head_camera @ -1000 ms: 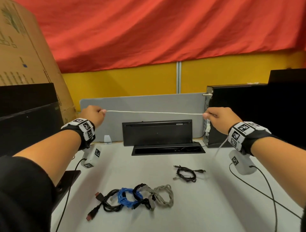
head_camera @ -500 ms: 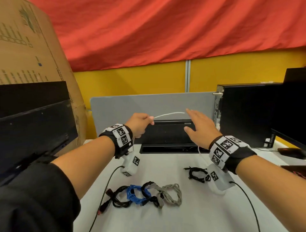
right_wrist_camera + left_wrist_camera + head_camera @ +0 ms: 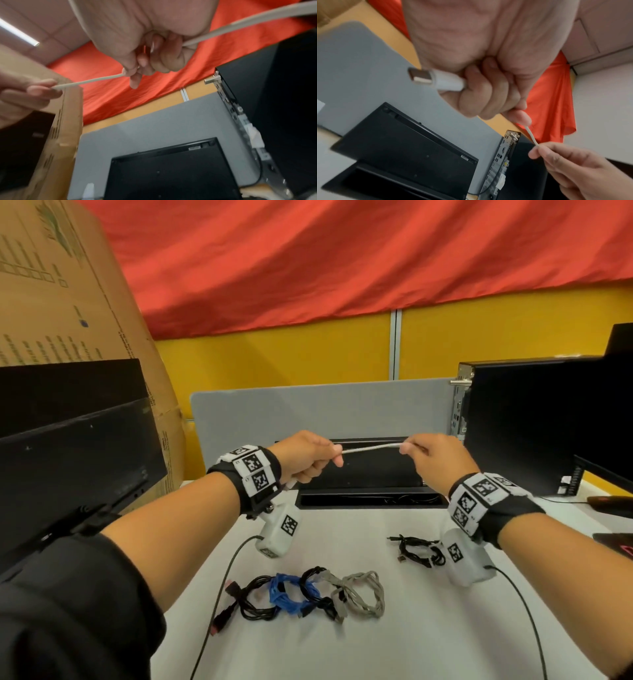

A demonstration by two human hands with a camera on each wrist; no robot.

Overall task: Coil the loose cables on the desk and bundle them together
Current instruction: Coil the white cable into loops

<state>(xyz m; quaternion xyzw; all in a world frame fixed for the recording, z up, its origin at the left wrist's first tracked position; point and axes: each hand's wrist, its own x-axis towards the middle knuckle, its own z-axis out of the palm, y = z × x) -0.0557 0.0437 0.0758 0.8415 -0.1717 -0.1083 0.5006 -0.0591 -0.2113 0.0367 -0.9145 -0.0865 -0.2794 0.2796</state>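
A thin white cable (image 3: pixel 371 447) runs as a short taut span between my two hands, held above the back of the desk. My left hand (image 3: pixel 310 458) grips it in a fist, and the cable's white USB plug (image 3: pixel 435 79) sticks out of that fist. My right hand (image 3: pixel 430 455) pinches the cable (image 3: pixel 89 81) between thumb and fingertips, and the rest of the cable (image 3: pixel 240 23) trails back past the palm. On the desk near me lies a row of coiled cables: black (image 3: pixel 255 599), blue (image 3: pixel 286 594), grey (image 3: pixel 364 594). A small black coil (image 3: pixel 416 551) lies apart to the right.
A black flip-up cable box (image 3: pixel 368 477) sits open at the desk's back, before a grey divider panel (image 3: pixel 308 412). A black computer tower (image 3: pixel 534 422) stands at the right, dark monitors (image 3: pixel 68 440) and a cardboard box (image 3: pixel 61 296) at the left.
One second ago the cable was stretched wide between hands far apart. My right hand then let go and came inward; it now pinches the cable close to my left hand.
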